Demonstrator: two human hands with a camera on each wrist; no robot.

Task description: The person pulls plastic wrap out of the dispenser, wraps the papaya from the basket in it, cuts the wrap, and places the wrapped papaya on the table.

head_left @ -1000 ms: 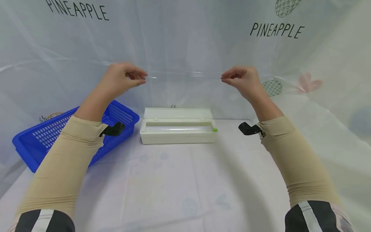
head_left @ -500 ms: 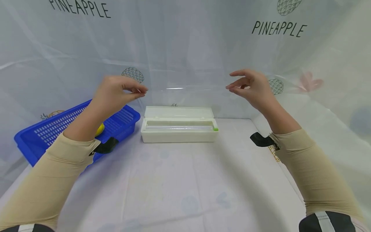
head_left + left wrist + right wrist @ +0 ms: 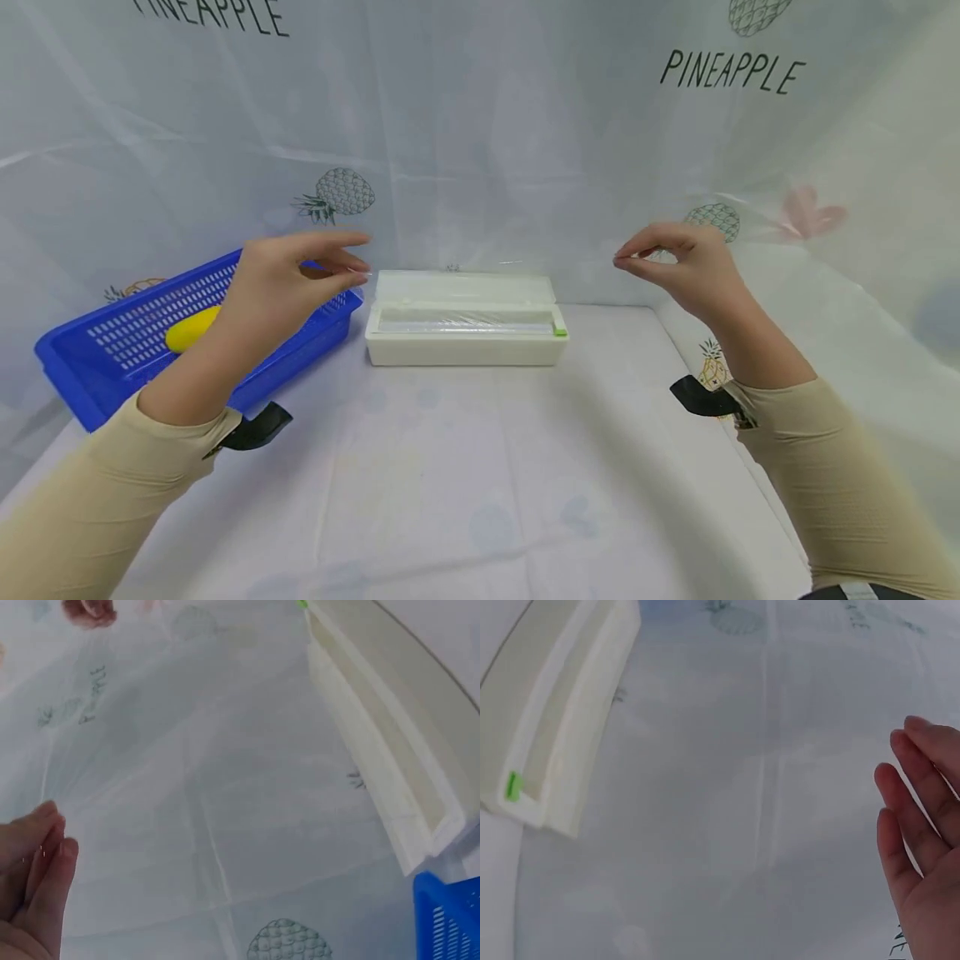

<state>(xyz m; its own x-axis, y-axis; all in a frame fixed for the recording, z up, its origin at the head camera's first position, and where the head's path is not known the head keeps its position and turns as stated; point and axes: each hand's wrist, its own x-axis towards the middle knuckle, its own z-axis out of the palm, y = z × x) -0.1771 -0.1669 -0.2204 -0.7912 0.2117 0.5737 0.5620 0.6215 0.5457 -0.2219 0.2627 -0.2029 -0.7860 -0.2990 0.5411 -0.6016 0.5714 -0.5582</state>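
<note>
A thin sheet of clear cling film (image 3: 510,263) is stretched between my two hands, showing mostly as faint glints. My left hand (image 3: 288,271) pinches one end between thumb and fingers, its forefinger held out above. The other end is pinched by my right hand (image 3: 690,265), thumb against fingertips. Below and between the hands, a white cling film dispenser box (image 3: 465,351) stands on the table with its lid (image 3: 465,287) raised. Inside lies a roll of film (image 3: 465,322), and a green slide cutter (image 3: 560,332) sits at its right end.
A blue plastic basket (image 3: 82,337) stands at the left, partly behind my left forearm, with a smooth yellow object (image 3: 191,329) inside. A white patterned cloth (image 3: 450,467) covers the table, and a pineapple-print sheet (image 3: 510,125) hangs behind.
Both hands have come down and toward me with the film, and moved somewhat farther apart. The film has dropped toward the box's lid. The yellow object in the basket has come into view.
</note>
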